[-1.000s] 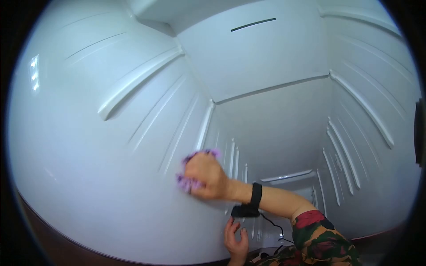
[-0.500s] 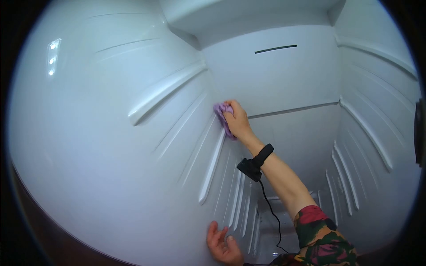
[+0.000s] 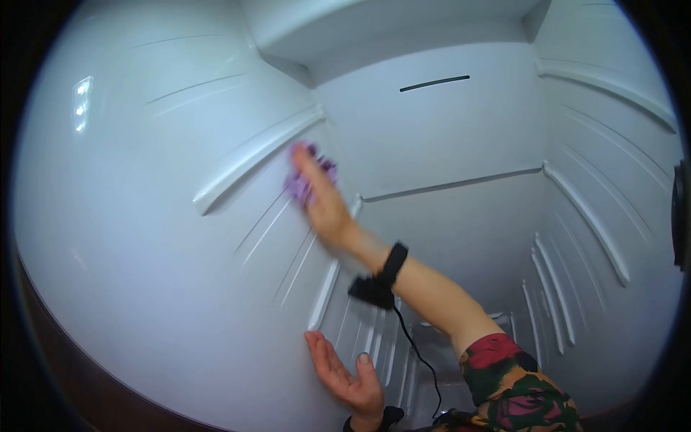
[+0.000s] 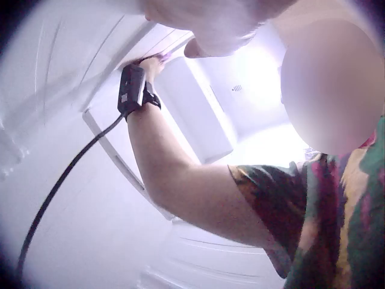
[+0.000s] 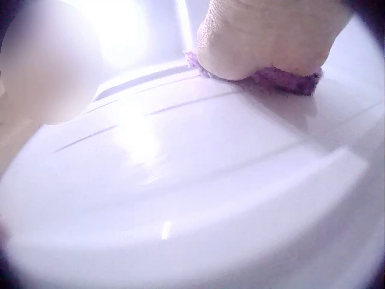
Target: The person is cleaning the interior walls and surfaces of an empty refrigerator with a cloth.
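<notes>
While our right hand [image 3: 329, 209] grips the purple cloth [image 3: 297, 190] to the wall [image 3: 144, 273] | it's bunched under that hand, long axis unclear | well above our left hand [image 3: 349, 383], fingers extended, thumb apart, holding nothing

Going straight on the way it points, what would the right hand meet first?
Likely the long raised white rail on the glossy white side wall, just ahead of the right hand and its crumpled purple cloth; the exact gap is unclear.
</notes>
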The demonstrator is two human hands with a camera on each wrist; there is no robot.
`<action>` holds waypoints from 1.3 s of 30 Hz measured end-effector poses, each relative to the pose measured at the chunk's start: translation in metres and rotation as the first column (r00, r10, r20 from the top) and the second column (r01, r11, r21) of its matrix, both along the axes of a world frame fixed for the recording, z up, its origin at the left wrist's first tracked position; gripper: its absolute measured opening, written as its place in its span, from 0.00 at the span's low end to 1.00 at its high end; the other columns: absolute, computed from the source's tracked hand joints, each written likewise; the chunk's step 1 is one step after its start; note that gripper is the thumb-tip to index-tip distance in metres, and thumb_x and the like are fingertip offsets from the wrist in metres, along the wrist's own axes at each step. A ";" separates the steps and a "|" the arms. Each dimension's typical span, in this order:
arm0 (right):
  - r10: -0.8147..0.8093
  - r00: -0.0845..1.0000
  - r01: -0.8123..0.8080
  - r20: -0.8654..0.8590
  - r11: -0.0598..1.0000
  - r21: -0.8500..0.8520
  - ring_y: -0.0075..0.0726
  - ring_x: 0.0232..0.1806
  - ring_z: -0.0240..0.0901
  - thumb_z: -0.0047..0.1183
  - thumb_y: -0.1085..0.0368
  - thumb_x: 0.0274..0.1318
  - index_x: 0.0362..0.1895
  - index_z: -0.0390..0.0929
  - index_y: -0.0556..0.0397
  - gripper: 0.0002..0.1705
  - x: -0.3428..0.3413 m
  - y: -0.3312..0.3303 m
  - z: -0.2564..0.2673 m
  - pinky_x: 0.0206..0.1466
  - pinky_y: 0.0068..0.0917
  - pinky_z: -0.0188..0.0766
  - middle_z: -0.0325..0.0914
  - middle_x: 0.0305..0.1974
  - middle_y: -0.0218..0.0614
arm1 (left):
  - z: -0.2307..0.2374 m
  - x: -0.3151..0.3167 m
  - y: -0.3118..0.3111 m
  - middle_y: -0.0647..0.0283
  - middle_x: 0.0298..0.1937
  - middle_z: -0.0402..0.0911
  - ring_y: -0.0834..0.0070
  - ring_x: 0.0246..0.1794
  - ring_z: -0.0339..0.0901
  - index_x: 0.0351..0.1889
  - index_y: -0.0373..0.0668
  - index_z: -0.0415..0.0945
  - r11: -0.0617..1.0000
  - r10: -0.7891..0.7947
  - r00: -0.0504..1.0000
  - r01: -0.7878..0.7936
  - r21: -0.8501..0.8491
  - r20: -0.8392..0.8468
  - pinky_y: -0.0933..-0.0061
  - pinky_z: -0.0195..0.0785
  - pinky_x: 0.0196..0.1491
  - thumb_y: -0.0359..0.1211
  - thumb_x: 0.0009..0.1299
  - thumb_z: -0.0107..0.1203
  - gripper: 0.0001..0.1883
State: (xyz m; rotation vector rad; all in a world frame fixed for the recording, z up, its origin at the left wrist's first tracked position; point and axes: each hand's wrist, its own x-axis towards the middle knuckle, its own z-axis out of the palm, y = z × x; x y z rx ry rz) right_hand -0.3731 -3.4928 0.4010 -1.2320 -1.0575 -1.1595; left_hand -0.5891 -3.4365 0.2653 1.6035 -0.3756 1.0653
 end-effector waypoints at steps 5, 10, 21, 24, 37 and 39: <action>-0.126 0.937 0.137 -0.327 0.991 0.008 0.41 0.66 0.48 0.34 0.76 0.49 0.62 0.53 0.57 0.32 0.069 -0.032 -0.028 0.67 0.28 0.42 0.55 0.63 0.45 | 0.006 0.000 -0.007 0.52 0.69 0.41 0.60 0.70 0.38 0.64 0.36 0.47 0.996 0.071 0.993 -0.065 0.069 -0.091 0.58 0.33 0.68 0.21 0.57 0.42 0.33; -0.097 0.957 0.096 -0.275 0.995 -0.016 0.40 0.64 0.53 0.35 0.80 0.47 0.59 0.60 0.58 0.30 0.012 -0.019 -0.093 0.66 0.29 0.46 0.59 0.61 0.45 | 0.004 0.001 -0.006 0.51 0.69 0.42 0.59 0.70 0.38 0.64 0.36 0.47 0.993 0.082 0.992 -0.074 0.089 -0.097 0.58 0.33 0.68 0.21 0.57 0.43 0.34; 0.177 0.965 -0.111 0.195 0.945 -0.306 0.45 0.66 0.47 0.44 0.78 0.44 0.60 0.58 0.58 0.32 -0.052 0.005 -0.045 0.68 0.34 0.40 0.51 0.64 0.48 | -0.021 -0.008 -0.003 0.44 0.65 0.49 0.55 0.67 0.46 0.59 0.32 0.51 0.986 0.089 0.985 -0.065 -0.157 0.149 0.58 0.38 0.67 0.25 0.59 0.39 0.27; 0.002 0.999 -0.005 -0.036 0.996 -0.090 0.43 0.68 0.44 0.30 0.78 0.46 0.63 0.52 0.59 0.34 0.000 -0.009 -0.034 0.68 0.30 0.37 0.51 0.64 0.47 | -0.023 -0.008 -0.005 0.45 0.65 0.51 0.55 0.67 0.48 0.56 0.33 0.54 0.982 0.069 0.992 -0.049 -0.184 0.103 0.57 0.40 0.66 0.24 0.59 0.40 0.25; -0.411 0.792 0.255 -0.452 0.895 -0.366 0.52 0.55 0.62 0.38 0.73 0.49 0.57 0.61 0.58 0.27 0.058 -0.071 -0.095 0.58 0.34 0.59 0.61 0.57 0.48 | -0.025 -0.023 -0.002 0.43 0.62 0.53 0.54 0.65 0.51 0.54 0.32 0.55 0.991 -0.063 0.996 0.057 -0.119 -0.055 0.58 0.47 0.65 0.20 0.59 0.41 0.22; -0.443 0.798 0.295 -0.408 0.878 -0.377 0.54 0.54 0.63 0.40 0.73 0.47 0.55 0.63 0.55 0.26 0.042 -0.080 -0.079 0.56 0.35 0.61 0.62 0.56 0.49 | -0.027 -0.026 -0.001 0.43 0.62 0.53 0.54 0.65 0.51 0.54 0.32 0.55 0.990 -0.079 0.996 0.074 -0.120 -0.043 0.58 0.47 0.65 0.20 0.59 0.41 0.23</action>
